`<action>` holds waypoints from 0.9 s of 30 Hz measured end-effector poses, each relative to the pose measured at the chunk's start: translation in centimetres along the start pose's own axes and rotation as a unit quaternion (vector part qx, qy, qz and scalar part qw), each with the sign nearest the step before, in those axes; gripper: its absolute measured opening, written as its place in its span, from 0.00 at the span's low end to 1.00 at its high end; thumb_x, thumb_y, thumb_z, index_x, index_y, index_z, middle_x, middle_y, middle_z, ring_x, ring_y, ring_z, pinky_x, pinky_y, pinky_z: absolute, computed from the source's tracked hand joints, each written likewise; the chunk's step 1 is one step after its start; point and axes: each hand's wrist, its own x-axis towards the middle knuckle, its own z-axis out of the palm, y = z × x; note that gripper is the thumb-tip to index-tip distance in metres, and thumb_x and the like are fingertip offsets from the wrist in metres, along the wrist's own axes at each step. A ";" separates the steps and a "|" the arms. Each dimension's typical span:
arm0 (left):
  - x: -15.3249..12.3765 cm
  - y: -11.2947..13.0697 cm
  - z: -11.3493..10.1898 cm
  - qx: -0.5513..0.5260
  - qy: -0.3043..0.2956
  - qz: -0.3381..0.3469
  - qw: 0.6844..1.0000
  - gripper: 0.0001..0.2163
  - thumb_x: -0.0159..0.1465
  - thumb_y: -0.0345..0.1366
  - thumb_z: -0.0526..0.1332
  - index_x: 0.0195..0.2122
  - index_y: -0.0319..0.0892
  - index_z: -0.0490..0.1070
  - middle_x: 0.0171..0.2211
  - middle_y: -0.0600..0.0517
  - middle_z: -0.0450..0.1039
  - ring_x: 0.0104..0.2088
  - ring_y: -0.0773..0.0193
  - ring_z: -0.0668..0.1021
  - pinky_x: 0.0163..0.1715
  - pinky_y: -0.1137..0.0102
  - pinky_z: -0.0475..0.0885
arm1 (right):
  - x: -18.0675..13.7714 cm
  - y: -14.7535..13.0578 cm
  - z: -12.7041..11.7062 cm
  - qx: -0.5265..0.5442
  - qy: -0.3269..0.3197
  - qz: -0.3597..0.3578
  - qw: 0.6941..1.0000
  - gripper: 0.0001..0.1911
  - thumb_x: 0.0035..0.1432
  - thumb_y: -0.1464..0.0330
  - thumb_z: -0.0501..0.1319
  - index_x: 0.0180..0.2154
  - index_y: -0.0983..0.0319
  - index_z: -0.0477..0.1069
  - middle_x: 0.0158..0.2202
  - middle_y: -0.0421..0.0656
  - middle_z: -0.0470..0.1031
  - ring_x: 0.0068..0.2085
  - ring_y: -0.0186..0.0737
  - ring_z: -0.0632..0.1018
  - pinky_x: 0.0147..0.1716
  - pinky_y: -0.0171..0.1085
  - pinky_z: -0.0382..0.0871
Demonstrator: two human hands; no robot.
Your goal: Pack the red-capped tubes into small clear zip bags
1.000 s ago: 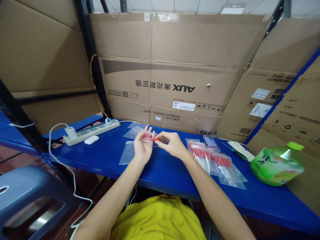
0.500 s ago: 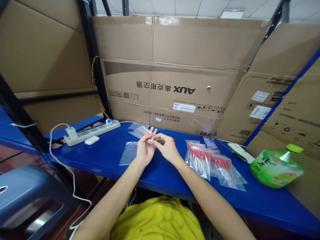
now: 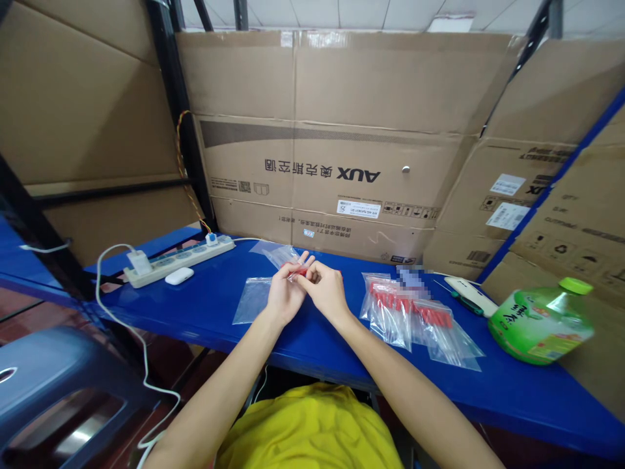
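My left hand (image 3: 283, 292) and my right hand (image 3: 326, 290) meet above the blue table (image 3: 205, 306), both pinching a small clear zip bag (image 3: 288, 258) with red pieces inside. The fingers of both hands are closed on the bag's edge. An empty clear bag (image 3: 251, 299) lies flat on the table just left of my left hand. To the right of my right hand lies a pile of filled clear bags (image 3: 415, 316) holding red parts.
A white power strip (image 3: 180, 258) with a plugged charger and a white earbud case (image 3: 178, 275) sit at the back left. A green bottle (image 3: 540, 322) lies on its side at right, near a screwdriver (image 3: 456, 296). Cardboard boxes (image 3: 332, 143) wall the back. A blue stool (image 3: 58, 391) stands lower left.
My hands have drawn closer together over the small bag, and my left hand's fingers, spread a second ago, have closed onto it.
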 end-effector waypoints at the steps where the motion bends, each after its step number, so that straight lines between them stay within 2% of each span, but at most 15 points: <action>1: 0.1 0.1 -0.1 -0.010 -0.004 -0.008 1.000 0.12 0.57 0.24 0.60 0.40 0.37 0.78 0.58 0.39 0.78 0.63 0.49 0.77 0.63 0.59 0.74 | 0.0 -0.1 -0.1 -0.003 -0.001 -0.005 1.000 0.19 0.58 0.56 0.69 0.24 0.58 0.65 0.22 0.35 0.71 0.25 0.35 0.70 0.29 0.35 0.60; 5: 0.3 0.3 -0.4 -0.047 -0.008 -0.024 0.999 0.14 0.59 0.27 0.60 0.46 0.36 0.78 0.53 0.40 0.81 0.56 0.51 0.81 0.60 0.59 0.76 | 0.2 -0.4 -0.7 0.004 -0.022 -0.032 0.999 0.19 0.59 0.54 0.69 0.28 0.57 0.66 0.24 0.35 0.71 0.26 0.35 0.70 0.30 0.35 0.61; 8: 0.4 0.2 -0.5 -0.047 -0.008 -0.025 0.999 0.16 0.58 0.27 0.61 0.47 0.36 0.77 0.51 0.41 0.81 0.52 0.53 0.83 0.58 0.59 0.77 | 0.3 -0.6 -1.0 -0.033 -0.005 -0.034 0.999 0.19 0.60 0.54 0.69 0.29 0.57 0.65 0.25 0.35 0.71 0.27 0.36 0.71 0.31 0.35 0.61; 14: 0.2 -0.1 -0.4 -0.017 -0.040 -0.034 0.998 0.12 0.58 0.26 0.61 0.42 0.37 0.77 0.46 0.43 0.82 0.47 0.54 0.84 0.58 0.57 0.76 | 0.0 -1.2 -1.1 -0.123 0.055 -0.034 0.990 0.16 0.59 0.56 0.70 0.34 0.56 0.67 0.33 0.38 0.77 0.34 0.42 0.77 0.35 0.37 0.64; 19: 0.3 0.0 -0.4 -0.021 -0.060 -0.047 0.997 0.07 0.59 0.26 0.60 0.37 0.37 0.77 0.36 0.45 0.82 0.44 0.55 0.84 0.56 0.58 0.77 | 0.1 -1.3 -1.5 -0.152 0.071 -0.076 0.983 0.15 0.60 0.57 0.70 0.43 0.57 0.72 0.45 0.47 0.76 0.48 0.51 0.76 0.47 0.45 0.71; 21: 0.4 0.2 -0.4 -0.031 -0.052 -0.057 0.997 0.08 0.59 0.27 0.59 0.36 0.36 0.77 0.36 0.44 0.83 0.42 0.56 0.84 0.55 0.59 0.78 | 0.6 -1.1 -2.2 -0.127 0.033 -0.112 0.985 0.20 0.60 0.59 0.71 0.51 0.57 0.74 0.50 0.48 0.75 0.52 0.51 0.75 0.52 0.47 0.72; 23: 0.5 0.5 -0.5 -0.041 -0.045 -0.057 0.996 0.09 0.61 0.28 0.57 0.35 0.36 0.78 0.36 0.43 0.83 0.41 0.55 0.84 0.54 0.57 0.78 | 1.1 -0.8 -3.1 -0.094 -0.034 -0.157 0.983 0.24 0.60 0.61 0.72 0.56 0.55 0.74 0.54 0.48 0.74 0.55 0.51 0.74 0.56 0.48 0.71; 25: 0.6 0.8 -0.6 -0.050 -0.052 -0.055 0.996 0.09 0.62 0.30 0.57 0.32 0.37 0.77 0.35 0.43 0.82 0.41 0.55 0.84 0.52 0.56 0.79 | 1.7 -0.3 -3.9 -0.069 -0.094 -0.196 0.974 0.23 0.60 0.64 0.72 0.56 0.54 0.75 0.56 0.47 0.75 0.57 0.50 0.73 0.59 0.49 0.70; 27: 0.7 1.0 -0.8 -0.051 -0.073 -0.063 0.994 0.09 0.64 0.31 0.56 0.31 0.38 0.76 0.34 0.44 0.81 0.39 0.56 0.83 0.50 0.58 0.79 | 2.1 0.2 -4.4 -0.049 -0.102 -0.218 0.969 0.17 0.61 0.66 0.72 0.52 0.54 0.78 0.53 0.45 0.79 0.56 0.49 0.75 0.59 0.50 0.70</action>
